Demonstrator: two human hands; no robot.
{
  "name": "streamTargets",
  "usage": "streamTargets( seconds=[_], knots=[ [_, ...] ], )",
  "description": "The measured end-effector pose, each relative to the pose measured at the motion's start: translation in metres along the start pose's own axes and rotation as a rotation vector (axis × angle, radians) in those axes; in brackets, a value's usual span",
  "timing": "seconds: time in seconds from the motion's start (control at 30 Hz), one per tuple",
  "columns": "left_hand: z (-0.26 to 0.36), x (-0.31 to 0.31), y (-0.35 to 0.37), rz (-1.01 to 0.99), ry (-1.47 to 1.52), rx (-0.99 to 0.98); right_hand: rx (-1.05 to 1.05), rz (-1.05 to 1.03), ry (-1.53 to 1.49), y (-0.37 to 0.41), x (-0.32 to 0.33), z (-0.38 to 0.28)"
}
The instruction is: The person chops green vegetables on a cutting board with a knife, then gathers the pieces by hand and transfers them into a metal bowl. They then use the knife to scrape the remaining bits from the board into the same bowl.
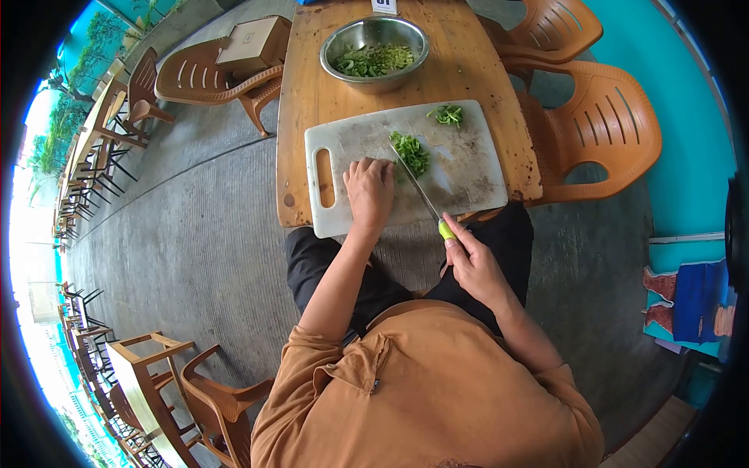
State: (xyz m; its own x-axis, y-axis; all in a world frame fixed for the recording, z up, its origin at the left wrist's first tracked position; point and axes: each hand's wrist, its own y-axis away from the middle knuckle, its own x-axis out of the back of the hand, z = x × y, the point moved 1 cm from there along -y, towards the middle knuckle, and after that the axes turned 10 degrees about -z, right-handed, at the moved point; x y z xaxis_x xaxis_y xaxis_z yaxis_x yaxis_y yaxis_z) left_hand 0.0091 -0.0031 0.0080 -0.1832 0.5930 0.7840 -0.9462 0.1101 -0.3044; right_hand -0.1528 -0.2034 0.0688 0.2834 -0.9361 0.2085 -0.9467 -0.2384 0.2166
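My right hand [476,269] is closed round the yellow-green handle of a kitchen knife [420,192]. Its blade slants up and left across the cutting board [460,183], along the left side of a heap of chopped leafy greens [412,154]. On the board, just left of the blade, rests my left hand [370,191] with its fingers curled in against the greens; the fingertips are partly hidden. A smaller bunch of greens [446,115] lies apart near the board's far right corner. The worn white board has a handle slot at its left end and overhangs the table's front edge.
Behind the board, a metal bowl [374,84] holds cut greens on the wooden table [300,109]. Orange plastic chairs [601,129] stand at the right. At the left, a cardboard box [248,40] sits on another chair [195,74].
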Motion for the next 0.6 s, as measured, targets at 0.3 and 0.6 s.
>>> streamTargets(
  seconds=[0.3,0.6],
  knots=[
    [-0.001,0.0,0.001,0.015,0.035,-0.004,-0.071,-0.053,-0.061,0.002,-0.001,-0.004],
    [-0.003,0.001,0.003,0.019,0.043,-0.036,-0.049,-0.021,0.094,-0.001,-0.001,-0.011]
  ],
)
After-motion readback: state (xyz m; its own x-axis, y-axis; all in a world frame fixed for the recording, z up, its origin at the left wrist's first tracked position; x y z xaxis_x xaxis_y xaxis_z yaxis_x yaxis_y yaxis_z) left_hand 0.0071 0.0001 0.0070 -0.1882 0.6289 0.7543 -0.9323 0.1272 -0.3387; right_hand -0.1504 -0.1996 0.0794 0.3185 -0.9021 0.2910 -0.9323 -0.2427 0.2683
